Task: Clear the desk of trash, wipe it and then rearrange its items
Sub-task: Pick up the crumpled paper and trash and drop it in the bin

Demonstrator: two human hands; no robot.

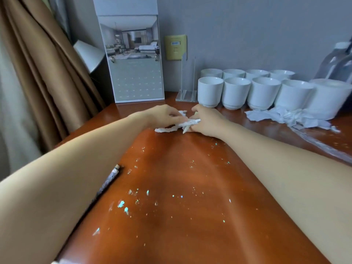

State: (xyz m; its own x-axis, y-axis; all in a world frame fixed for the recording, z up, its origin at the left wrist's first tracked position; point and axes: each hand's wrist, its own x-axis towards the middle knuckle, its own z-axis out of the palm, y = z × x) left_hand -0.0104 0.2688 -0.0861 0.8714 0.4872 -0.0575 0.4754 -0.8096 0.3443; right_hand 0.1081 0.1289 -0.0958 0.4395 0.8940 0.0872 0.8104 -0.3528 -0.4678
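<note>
Both my hands meet at the far middle of the brown desk [190,216]. A crumpled, twisted white tissue [177,126] lies between them. My left hand [162,115] pinches its upper end and my right hand [207,121] grips its right part, fingers curled over it. Small white and shiny scraps [122,203] are scattered over the desk in front of me. A second heap of crumpled tissue [289,118] lies at the right, in front of the cups.
Two rows of white cups [236,92] stand at the back right, a clear plastic bag [337,61] behind them. A standing calendar [136,54] and a clear acrylic holder [187,92] are at the back. A thin dark stick [110,180] lies near the desk's left edge, beside a brown curtain [38,73].
</note>
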